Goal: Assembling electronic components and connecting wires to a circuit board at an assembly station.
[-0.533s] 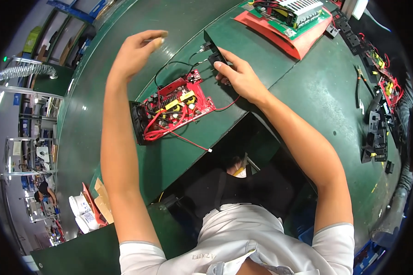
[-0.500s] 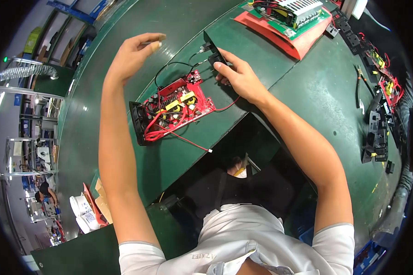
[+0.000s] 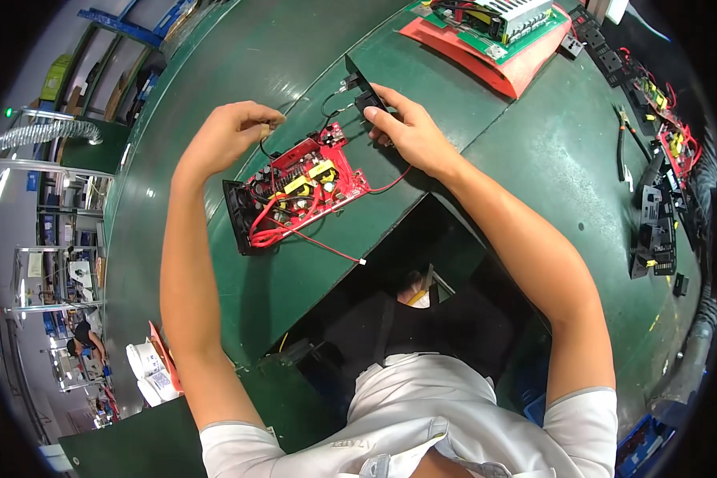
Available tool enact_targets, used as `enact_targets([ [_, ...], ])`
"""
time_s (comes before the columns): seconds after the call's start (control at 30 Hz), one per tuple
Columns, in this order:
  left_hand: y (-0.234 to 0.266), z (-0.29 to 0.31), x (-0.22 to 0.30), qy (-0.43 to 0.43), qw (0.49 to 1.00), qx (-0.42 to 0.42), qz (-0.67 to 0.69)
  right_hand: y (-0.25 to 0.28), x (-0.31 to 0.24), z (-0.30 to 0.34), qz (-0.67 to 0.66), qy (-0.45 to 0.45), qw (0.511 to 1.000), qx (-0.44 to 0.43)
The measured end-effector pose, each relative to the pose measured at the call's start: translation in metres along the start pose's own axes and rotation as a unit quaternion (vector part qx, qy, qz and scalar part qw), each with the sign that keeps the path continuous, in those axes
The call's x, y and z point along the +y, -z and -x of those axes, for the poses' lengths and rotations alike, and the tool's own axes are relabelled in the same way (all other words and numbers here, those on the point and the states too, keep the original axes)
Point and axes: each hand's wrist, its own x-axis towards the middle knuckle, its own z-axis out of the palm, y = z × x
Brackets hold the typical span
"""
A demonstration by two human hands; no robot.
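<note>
My right hand [image 3: 410,127] grips a black panel [image 3: 362,78] with sockets on its inner side, held on edge above the bench. Black wires [image 3: 327,103] run from the panel toward a red circuit board [image 3: 309,188]. The board carries yellow-wrapped transformers and thick red wires, and a black end panel [image 3: 237,219] stands at its left end. My left hand [image 3: 235,135] is closed, its fingertips pinching a black wire [image 3: 264,146] beside the board. A thin red lead with a white connector [image 3: 362,261] lies toward the bench's near edge.
On a red-orange sheet [image 3: 502,80] at the far right rests a green board with a metal-cased unit [image 3: 522,20]. Pliers [image 3: 622,151] and a row of black panels [image 3: 653,231] lie along the right. White containers [image 3: 146,362] stand at lower left.
My left hand has come down toward the board and closed from a loose, open shape onto the black wire. My right hand with the panel has shifted slightly left.
</note>
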Motion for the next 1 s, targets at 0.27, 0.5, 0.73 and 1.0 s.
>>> enact_targets([
  [0.27, -0.006, 0.025, 0.024, -0.226, 0.868, 0.239, -0.372, 0.002, 0.000, -0.002, -0.014, -0.005, 1.000, -0.006],
  [0.5, -0.075, 0.018, 0.029, -0.155, 0.941, 0.244, -0.176, 0.001, -0.004, 0.001, -0.025, -0.013, 1.000, -0.012],
  [0.73, -0.102, 0.003, 0.014, -0.148, 0.944, 0.287, -0.074, -0.015, -0.016, -0.010, -0.041, -0.101, 0.993, 0.043],
  [1.0, -0.104, 0.000, 0.012, -0.124, 0.953, 0.272, 0.049, -0.037, -0.008, 0.000, -0.168, -0.071, 0.983, 0.000],
])
